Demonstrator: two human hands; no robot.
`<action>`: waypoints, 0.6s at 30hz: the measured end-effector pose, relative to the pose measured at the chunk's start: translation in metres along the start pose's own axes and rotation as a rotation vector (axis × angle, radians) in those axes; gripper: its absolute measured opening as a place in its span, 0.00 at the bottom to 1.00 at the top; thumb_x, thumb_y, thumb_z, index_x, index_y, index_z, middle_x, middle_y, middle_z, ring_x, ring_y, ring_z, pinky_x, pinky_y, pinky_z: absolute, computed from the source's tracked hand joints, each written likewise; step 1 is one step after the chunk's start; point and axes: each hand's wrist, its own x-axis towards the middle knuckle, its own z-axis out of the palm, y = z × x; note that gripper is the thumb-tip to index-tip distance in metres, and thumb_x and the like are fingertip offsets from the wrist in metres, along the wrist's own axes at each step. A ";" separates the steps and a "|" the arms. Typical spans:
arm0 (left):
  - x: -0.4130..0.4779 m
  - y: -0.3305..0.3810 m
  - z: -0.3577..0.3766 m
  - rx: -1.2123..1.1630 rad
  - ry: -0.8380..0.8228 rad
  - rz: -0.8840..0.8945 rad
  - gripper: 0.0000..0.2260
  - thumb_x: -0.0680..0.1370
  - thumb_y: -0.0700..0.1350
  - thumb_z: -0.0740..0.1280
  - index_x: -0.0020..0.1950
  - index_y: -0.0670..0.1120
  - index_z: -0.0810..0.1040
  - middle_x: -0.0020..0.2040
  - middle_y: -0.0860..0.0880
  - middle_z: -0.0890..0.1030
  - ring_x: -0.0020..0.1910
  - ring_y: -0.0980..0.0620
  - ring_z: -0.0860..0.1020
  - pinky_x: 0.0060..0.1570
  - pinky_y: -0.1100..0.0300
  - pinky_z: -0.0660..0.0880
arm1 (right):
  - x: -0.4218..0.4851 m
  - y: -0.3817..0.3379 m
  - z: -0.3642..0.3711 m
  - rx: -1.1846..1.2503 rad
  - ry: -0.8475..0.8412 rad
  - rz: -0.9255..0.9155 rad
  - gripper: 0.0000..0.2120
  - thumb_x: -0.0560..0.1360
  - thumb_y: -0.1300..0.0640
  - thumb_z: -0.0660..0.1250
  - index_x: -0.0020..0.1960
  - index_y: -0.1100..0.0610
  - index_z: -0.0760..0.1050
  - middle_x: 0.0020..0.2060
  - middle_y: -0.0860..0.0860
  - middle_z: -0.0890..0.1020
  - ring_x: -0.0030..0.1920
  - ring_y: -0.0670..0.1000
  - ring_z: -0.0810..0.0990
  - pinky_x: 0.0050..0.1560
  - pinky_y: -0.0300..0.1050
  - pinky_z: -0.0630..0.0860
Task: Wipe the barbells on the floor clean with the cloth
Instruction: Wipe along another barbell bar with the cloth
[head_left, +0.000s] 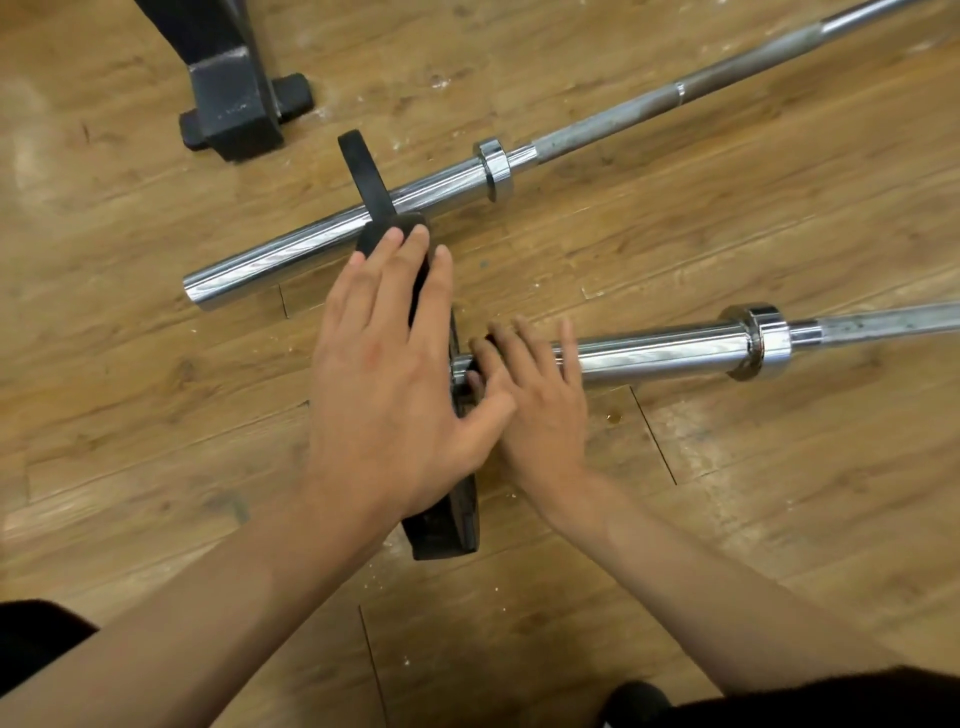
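Farthest from my hands, up and to the left, stands the black foot of a rack (228, 104); it plays no part in this step. Just beyond my left fingertips lies the far barbell (322, 234), with a thin black plate (361, 166) on its sleeve.

My left hand (384, 374) is released. The fingers are straight and lie flat on the top rim of the near plate (447, 525), which stands on its edge on the wooden floor (727, 519). This hand only steadies the plate; it grasps nothing.

My right hand (535, 410) is directly beside the left one, the thumbs almost meeting. Its fingers lie nearly straight over the sleeve of the near barbell (665, 353), with the tips at the hub of the plate. Something dark is under the tips, but I cannot tell if it is the cloth. I see no cloth clearly anywhere.

I judge that the step in hand is the junction of plate and sleeve. To do it well, I would keep the left palm pressing down, so the plate does not tip or roll. I would work the right fingertips around the hub, because dirt gathers in that corner. Then I would draw the wipe away from the plate, along the sleeve toward the collar (763, 340), far to the right of the grip. One risk is a finger pinched between plate and sleeve.
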 end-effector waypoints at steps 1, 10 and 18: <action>0.000 -0.001 0.000 0.002 0.002 -0.003 0.37 0.76 0.58 0.63 0.78 0.35 0.69 0.79 0.36 0.68 0.81 0.39 0.63 0.82 0.47 0.52 | 0.000 -0.002 0.000 -0.008 -0.034 -0.062 0.17 0.84 0.51 0.60 0.70 0.55 0.77 0.68 0.55 0.80 0.73 0.59 0.74 0.81 0.60 0.49; -0.003 -0.001 -0.001 -0.027 -0.013 0.050 0.37 0.77 0.62 0.58 0.78 0.37 0.70 0.79 0.34 0.67 0.80 0.36 0.63 0.82 0.45 0.52 | -0.017 0.087 -0.052 -0.390 -0.206 -0.244 0.23 0.87 0.49 0.50 0.80 0.54 0.64 0.79 0.56 0.68 0.80 0.59 0.63 0.81 0.60 0.47; -0.003 -0.009 -0.008 -0.016 -0.083 0.102 0.37 0.78 0.63 0.55 0.79 0.39 0.69 0.79 0.33 0.65 0.80 0.35 0.62 0.81 0.43 0.54 | 0.027 0.079 -0.101 -0.438 -0.557 -0.368 0.28 0.85 0.47 0.57 0.80 0.61 0.63 0.77 0.62 0.69 0.73 0.63 0.73 0.71 0.60 0.71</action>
